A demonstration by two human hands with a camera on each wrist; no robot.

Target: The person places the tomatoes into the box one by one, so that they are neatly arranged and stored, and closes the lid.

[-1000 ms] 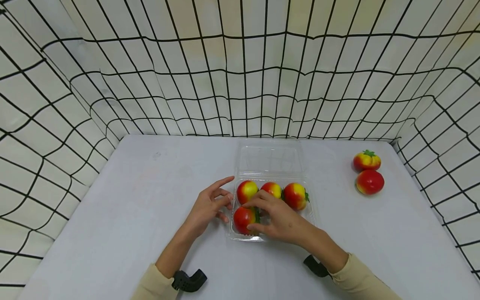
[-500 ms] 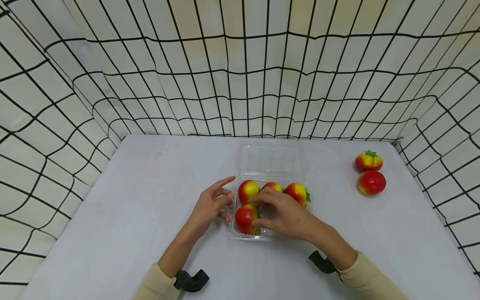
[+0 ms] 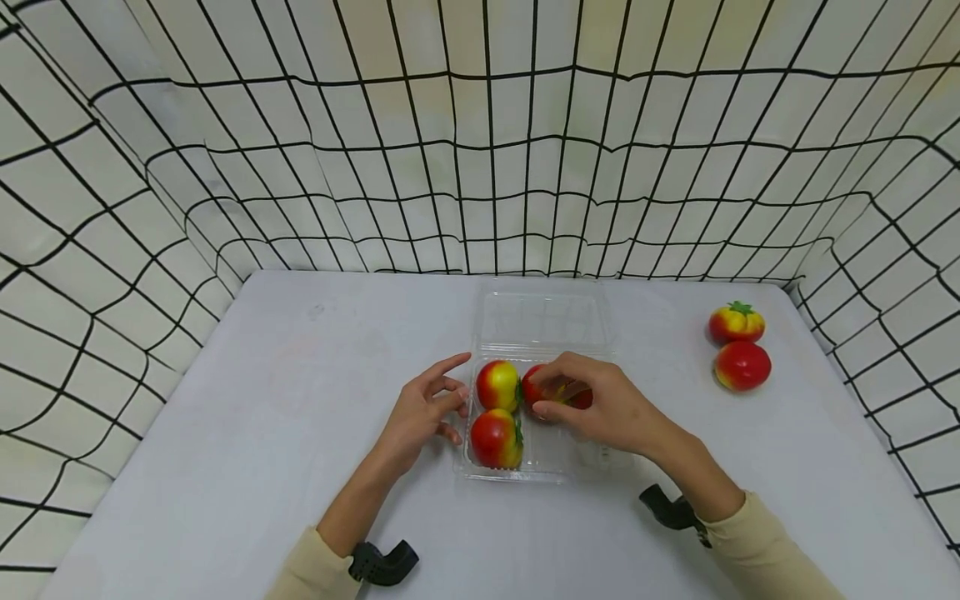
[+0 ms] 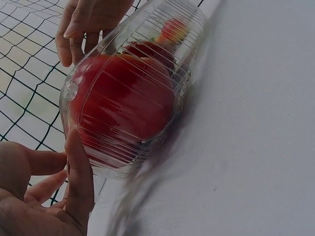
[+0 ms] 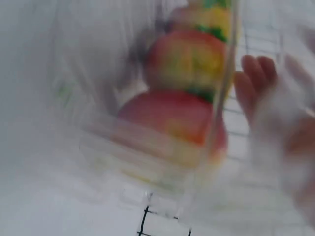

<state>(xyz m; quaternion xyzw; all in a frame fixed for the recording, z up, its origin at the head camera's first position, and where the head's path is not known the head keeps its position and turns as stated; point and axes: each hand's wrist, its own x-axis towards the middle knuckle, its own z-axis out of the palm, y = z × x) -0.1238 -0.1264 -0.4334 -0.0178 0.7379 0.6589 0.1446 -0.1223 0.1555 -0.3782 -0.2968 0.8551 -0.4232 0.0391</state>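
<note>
A clear plastic clamshell container (image 3: 551,457) holds red-and-yellow fruits with green leafy tops. Along its left side sit a back fruit (image 3: 497,385) and a front fruit (image 3: 495,437). My right hand (image 3: 611,400) hovers over the back row, partly hiding the middle fruit (image 3: 531,392) and the right fruit (image 3: 581,400). A gap shows between its thumb and curved fingers. My left hand (image 3: 420,412) stays at the container's left wall, fingers loosely bent; in the left wrist view a fingertip (image 4: 74,140) overlaps the rim. The right wrist view is blurred.
Behind the container its hinged lid (image 3: 540,317) lies flat on the white table (image 3: 352,333). Two more fruits, a yellow-topped one (image 3: 737,322) and a red one (image 3: 742,365), sit at the far right. Black netting (image 3: 510,150) hangs around the back and sides.
My right hand has drawn away from the front-left fruit, moving right and back over the other fruits. That fruit stays in the container. My left hand has barely moved.
</note>
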